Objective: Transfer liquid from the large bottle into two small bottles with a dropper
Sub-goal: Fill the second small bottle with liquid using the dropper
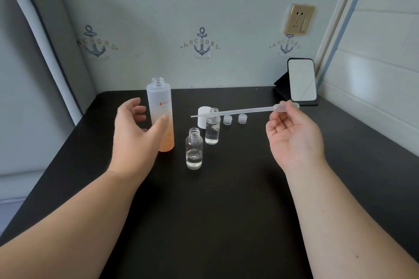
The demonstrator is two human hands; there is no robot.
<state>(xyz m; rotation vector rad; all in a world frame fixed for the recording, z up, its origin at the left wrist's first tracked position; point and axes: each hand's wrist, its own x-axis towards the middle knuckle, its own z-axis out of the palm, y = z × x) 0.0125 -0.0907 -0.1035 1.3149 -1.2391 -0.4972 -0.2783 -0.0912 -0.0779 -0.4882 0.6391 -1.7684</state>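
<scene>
Dropper point(243, 110) lies level above centre frame, its bulb pinched in your right hand point(294, 133), tip over the rear small bottle point(212, 127). Front small bottle point(194, 149) stands uncapped just below it, both holding clear liquid. Your left hand point(136, 133) is spread loose beside the large bottle point(161, 113), gripping nothing. Two small caps point(235, 119) sit behind on the black table point(215, 222).

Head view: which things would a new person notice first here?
The right hand pinches a long clear dropper by its bulb, holding it level above the dark table. The left hand is open beside the uncapped large bottle. Two small bottles stand open between the hands, each with some clear liquid.
</scene>
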